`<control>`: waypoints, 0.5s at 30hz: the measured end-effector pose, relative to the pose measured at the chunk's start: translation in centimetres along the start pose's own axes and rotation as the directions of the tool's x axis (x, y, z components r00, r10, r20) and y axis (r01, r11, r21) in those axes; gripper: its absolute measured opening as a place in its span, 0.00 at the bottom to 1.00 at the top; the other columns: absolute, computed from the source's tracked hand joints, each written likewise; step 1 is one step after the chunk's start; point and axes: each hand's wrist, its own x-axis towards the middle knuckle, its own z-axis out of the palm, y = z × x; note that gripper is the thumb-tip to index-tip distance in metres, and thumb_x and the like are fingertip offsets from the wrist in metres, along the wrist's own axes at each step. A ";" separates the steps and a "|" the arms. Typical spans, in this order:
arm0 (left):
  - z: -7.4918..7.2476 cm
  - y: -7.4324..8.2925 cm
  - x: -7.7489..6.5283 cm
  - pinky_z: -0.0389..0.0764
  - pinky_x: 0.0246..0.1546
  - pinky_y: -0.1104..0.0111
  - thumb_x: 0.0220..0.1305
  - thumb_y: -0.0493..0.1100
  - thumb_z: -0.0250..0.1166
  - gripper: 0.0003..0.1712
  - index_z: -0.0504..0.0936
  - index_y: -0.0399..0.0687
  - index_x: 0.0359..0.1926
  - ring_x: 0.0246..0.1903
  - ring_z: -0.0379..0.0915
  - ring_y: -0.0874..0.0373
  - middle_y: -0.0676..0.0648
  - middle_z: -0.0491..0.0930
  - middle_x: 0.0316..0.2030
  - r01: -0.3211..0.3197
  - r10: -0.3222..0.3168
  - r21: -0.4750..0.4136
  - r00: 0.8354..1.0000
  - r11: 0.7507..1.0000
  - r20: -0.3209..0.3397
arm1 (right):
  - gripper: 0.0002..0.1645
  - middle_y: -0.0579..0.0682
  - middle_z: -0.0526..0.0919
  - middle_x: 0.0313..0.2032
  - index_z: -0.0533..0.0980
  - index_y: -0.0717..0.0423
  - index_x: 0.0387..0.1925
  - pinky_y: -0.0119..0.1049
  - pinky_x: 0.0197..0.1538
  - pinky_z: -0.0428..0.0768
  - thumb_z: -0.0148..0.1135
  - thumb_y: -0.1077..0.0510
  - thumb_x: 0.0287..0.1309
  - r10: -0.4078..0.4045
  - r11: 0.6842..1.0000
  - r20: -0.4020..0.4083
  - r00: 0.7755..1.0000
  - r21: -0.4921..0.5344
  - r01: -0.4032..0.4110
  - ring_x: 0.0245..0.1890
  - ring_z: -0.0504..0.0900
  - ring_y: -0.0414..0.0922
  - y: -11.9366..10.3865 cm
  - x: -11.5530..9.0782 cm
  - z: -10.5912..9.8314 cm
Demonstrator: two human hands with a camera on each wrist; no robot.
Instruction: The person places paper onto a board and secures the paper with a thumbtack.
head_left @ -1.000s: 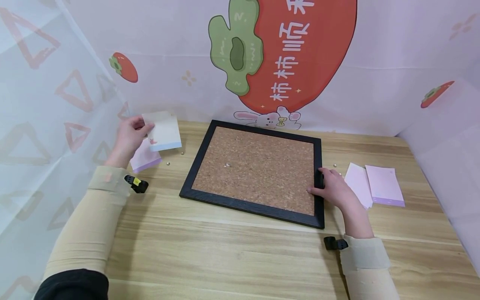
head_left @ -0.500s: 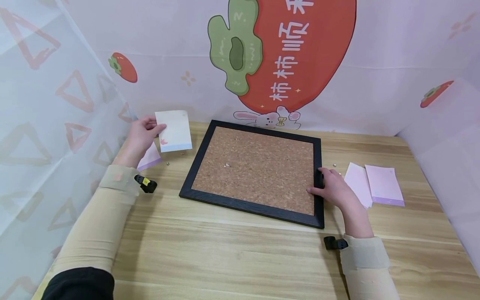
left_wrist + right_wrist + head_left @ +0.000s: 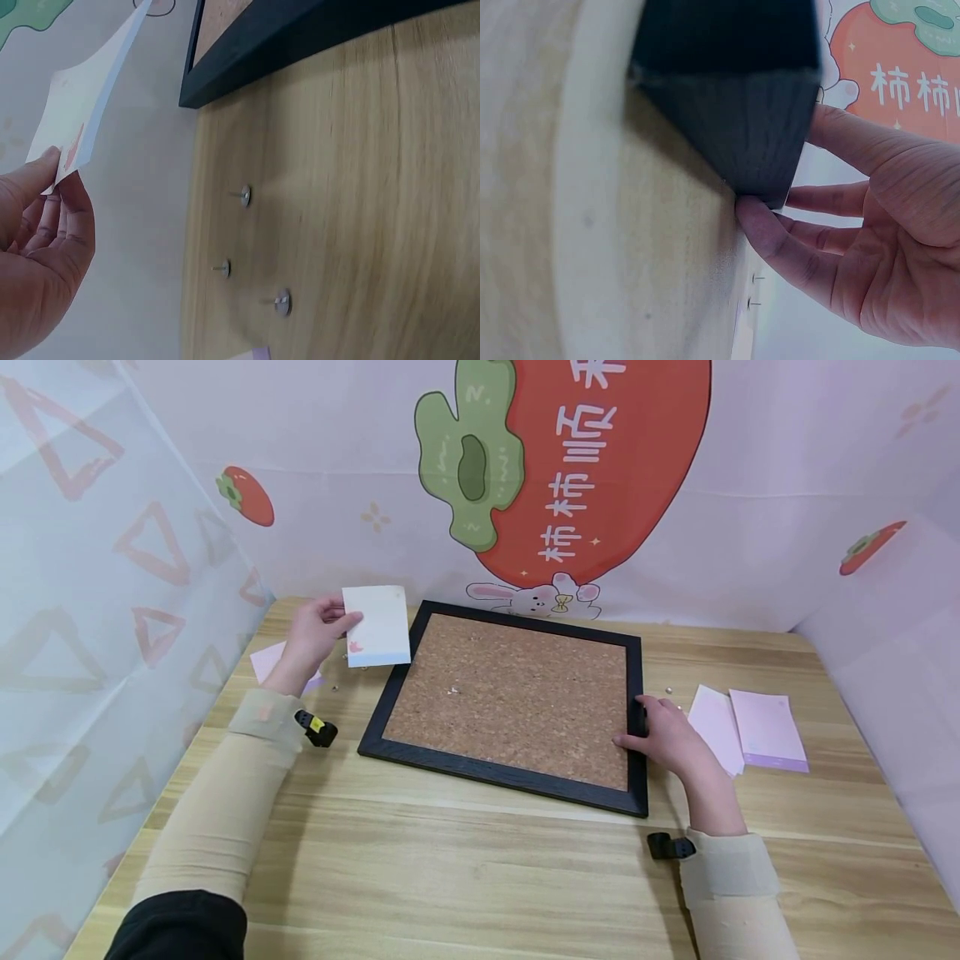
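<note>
At L back of the surface [image 3: 457, 868], the L hand [image 3: 313, 631] pinches a white card [image 3: 378, 627] by its L edge, thumb in front, fingers behind. Card = cream-white, approx. rectangular, w/ pale blue strip along btm & small red-pink figure in btm L corner (too small to make out). L wrist view shows it raised off the surface & slightly bowed. In head view its btm R corner overlaps the L side of the black frame [image 3: 502, 775]; prob. above it, but hard to tell if they touch.

Frame holds a speckled brown cork panel [image 3: 517, 710] w/ tiny whitish marks L of centre; it lies flat, mid-surface, a bit skewed. R hand [image 3: 667, 735] grips its R side btwn thumb & fingers.

Near L hand: 3 metal pins [image 3: 282, 302], plus a pink card w/ purple strip [image 3: 264, 662], partly hidden. R of R hand: 2 more pale pink cards [image 3: 768, 722], side by side.
</note>
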 end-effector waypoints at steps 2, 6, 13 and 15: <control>0.5 0.1 0.0 0.81 0.52 0.68 0.69 0.52 0.63 0.27 0.75 0.41 0.62 0.40 0.75 0.69 0.58 0.78 0.41 0.004 -0.004 -0.007 1.000 1.000 0.017 | 0.51 0.80 0.66 0.62 0.58 0.76 0.69 0.64 0.62 0.72 0.70 0.47 0.59 -0.001 1.000 0.000 1.000 0.000 0.001 0.59 0.71 0.70 0.0 0.0 0.0; 1.5 0.5 0.0 0.79 0.58 0.60 0.70 0.51 0.63 0.27 0.74 0.40 0.63 0.42 0.75 0.65 0.52 0.78 0.45 0.014 -0.013 -0.025 0.999 1.000 0.045 | 0.51 0.80 0.66 0.62 0.58 0.76 0.69 0.64 0.62 0.72 0.70 0.47 0.59 -0.004 1.000 -0.002 1.000 0.002 0.004 0.59 0.71 0.70 0.0 0.0 0.0; 3.1 1.1 0.4 0.78 0.62 0.56 0.70 0.49 0.63 0.28 0.73 0.40 0.64 0.50 0.77 0.55 0.40 0.78 0.55 0.008 -0.008 -0.005 0.997 1.000 0.083 | 0.51 0.80 0.66 0.62 0.58 0.76 0.68 0.64 0.62 0.72 0.70 0.47 0.59 -0.003 1.000 -0.003 1.000 0.000 0.003 0.60 0.71 0.70 0.0 0.0 0.0; 3.6 1.2 0.6 0.77 0.62 0.56 0.70 0.49 0.63 0.28 0.72 0.39 0.65 0.52 0.77 0.51 0.38 0.78 0.57 0.005 -0.006 0.011 0.996 1.000 0.094 | 0.51 0.80 0.66 0.62 0.58 0.76 0.68 0.64 0.62 0.72 0.71 0.47 0.58 -0.004 1.000 -0.005 1.000 0.000 0.004 0.60 0.71 0.70 0.0 0.0 0.0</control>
